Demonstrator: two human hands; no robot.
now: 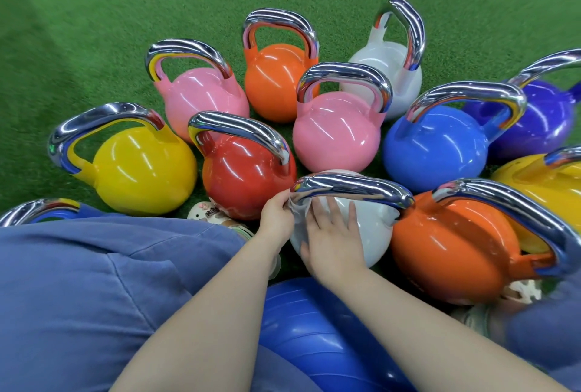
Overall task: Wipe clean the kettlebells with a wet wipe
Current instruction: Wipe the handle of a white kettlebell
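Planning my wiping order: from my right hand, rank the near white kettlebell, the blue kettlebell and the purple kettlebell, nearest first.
From the right hand:
1. Near white kettlebell, under the hand.
2. Blue kettlebell, up and to the right.
3. Purple kettlebell, beyond the blue one, far right.

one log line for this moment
step: wiping white kettlebell | left hand: holds wet wipe at handle end | right hand: flat on bell

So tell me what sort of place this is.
Probably a gym or fitness studio. Green artificial turf floor spreads under a cluster of glossy coloured kettlebells with chrome handles, like the red kettlebell, and a ribbed blue exercise ball sits beside the person.
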